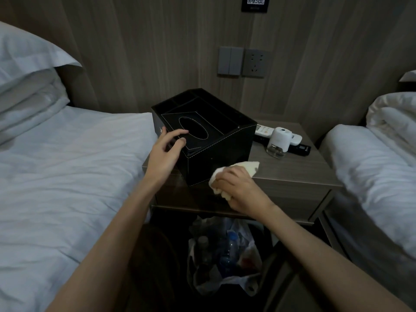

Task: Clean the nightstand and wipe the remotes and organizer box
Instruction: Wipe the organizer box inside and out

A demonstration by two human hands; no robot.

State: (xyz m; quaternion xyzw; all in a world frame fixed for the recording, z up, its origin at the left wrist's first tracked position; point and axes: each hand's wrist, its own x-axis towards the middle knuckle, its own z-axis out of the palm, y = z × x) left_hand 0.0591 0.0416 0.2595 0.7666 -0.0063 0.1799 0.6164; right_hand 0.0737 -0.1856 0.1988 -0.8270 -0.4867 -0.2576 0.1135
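nearest, on the floor under the nightstand, a dark waste bin lined with a clear plastic bag [225, 262] holds plastic bottles and crumpled rubbish. both bare forearms reach forward above it.

the right hand [239, 188] is closed around a bunched cream cloth [227, 174], fingers curled over it, and presses it against the lower front-right side of the box at the front edge of the grey-brown wooden nightstand [292, 174].

the left hand [164, 152] holds the near left corner of the black stitched leather-look organizer box [216, 152]: the thumb lies against the left side and the bent fingers rest on the lid beside the oval tissue opening. the box stands on the left part of the nightstand, turned at an angle, with open compartments along its far side.

behind the box to the right lie a white remote [265, 131] and a black remote [302, 149], partly hidden by a small white device with a clear base [278, 140] standing in front of them.

a bed with white sheets [67, 176] flanks the nightstand on the left, stacked white pillows [29, 86] at its head; a second white bed [371, 165] is on the right.

on the wood-panelled wall are grey switches [230, 60], a grey socket [255, 63] and, higher up, a black qr-code sign [255, 3].
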